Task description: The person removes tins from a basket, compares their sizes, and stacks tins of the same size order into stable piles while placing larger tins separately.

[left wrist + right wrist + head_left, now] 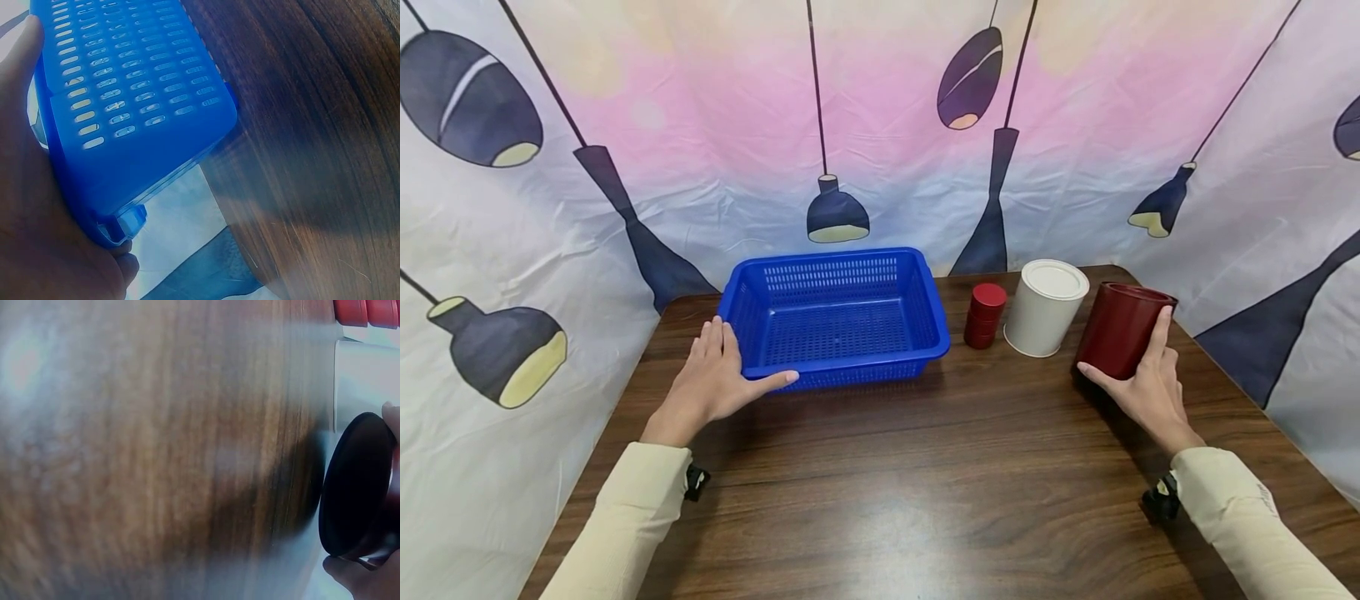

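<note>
At the left, my left hand rests against the near left corner of the blue plastic basket, fingers extended along its side rim and thumb along the front rim. In the left wrist view the hand overlaps the rim of the slotted basket. My right hand grips a dark red can between thumb and fingers. That can leans to one side, and its dark round underside shows in the right wrist view, raised from the wooden table. Beside it stands a white can with a lid.
A small red cylindrical container stands between the basket and the white can. The brown wooden table reaches back to a fabric backdrop printed with hanging lamps.
</note>
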